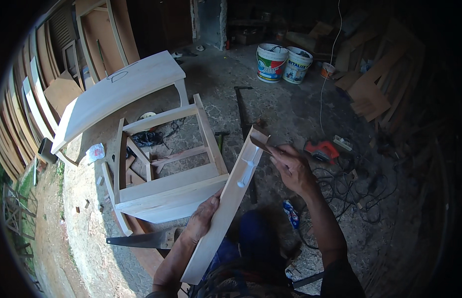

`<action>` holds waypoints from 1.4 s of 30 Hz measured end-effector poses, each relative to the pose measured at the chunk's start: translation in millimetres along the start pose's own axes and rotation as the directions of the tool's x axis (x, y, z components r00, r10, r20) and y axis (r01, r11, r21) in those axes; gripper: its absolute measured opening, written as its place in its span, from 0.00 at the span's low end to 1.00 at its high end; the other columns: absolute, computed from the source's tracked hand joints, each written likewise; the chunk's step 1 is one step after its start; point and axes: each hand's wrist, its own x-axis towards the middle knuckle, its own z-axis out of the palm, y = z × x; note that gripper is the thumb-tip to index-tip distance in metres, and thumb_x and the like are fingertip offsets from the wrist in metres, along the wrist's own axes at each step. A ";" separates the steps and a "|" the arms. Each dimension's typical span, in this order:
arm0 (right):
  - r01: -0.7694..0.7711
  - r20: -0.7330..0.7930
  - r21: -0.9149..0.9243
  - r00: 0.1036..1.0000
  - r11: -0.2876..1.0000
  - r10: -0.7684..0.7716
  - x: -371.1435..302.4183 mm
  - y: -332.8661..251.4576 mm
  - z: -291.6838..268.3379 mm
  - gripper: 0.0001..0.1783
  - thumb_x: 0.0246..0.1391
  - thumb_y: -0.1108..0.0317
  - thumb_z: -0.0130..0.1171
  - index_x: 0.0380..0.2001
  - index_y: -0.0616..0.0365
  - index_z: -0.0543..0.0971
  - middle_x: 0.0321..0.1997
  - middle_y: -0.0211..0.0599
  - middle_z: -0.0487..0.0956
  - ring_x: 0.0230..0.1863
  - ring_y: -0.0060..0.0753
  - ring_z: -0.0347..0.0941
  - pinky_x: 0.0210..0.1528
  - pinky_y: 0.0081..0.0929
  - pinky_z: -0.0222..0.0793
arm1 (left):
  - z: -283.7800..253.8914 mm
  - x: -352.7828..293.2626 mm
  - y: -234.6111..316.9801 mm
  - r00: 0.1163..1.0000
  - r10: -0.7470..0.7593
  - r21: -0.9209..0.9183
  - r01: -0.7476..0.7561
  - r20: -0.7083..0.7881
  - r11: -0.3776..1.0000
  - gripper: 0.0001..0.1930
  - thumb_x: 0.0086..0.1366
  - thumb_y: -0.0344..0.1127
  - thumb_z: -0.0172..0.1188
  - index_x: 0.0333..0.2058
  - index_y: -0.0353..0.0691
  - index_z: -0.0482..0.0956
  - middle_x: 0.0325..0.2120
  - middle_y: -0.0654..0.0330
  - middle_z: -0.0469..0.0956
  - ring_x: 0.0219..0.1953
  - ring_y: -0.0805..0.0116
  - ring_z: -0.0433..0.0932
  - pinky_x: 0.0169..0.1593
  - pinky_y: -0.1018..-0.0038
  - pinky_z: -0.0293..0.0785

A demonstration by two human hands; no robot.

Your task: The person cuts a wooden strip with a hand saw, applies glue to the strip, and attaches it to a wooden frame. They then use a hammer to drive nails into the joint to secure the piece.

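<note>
A long pale wooden board slants across my lap, its far end pointing up and to the right. My left hand is closed round its left edge, about midway along. Streaks of white glue lie on the board's upper half. A thin, flat dark strip is pinched in my right hand and touches the board near its far end; I cannot make out the strip's exact kind. Left of the board stands an open wooden frame with crosspieces. A blue and white packet lies right of my knee.
A handsaw rests near my left forearm. Beyond the frame stands a curved pale panel on legs. Farther off are two paint buckets, a long bar clamp, a red power tool and tangled cables. Boards lean at both sides.
</note>
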 end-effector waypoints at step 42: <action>-0.144 0.378 0.457 0.925 0.878 -0.045 -82.7 -82.7 66.6 0.23 0.60 0.76 0.64 0.59 0.54 0.79 0.50 0.43 0.76 0.48 0.40 0.80 0.46 0.31 0.80 | -25.4 61.4 -11.2 0.999 0.002 -0.575 0.025 0.046 0.818 0.26 0.77 0.37 0.48 0.70 0.36 0.61 0.54 0.56 0.77 0.52 0.68 0.80 0.55 0.72 0.79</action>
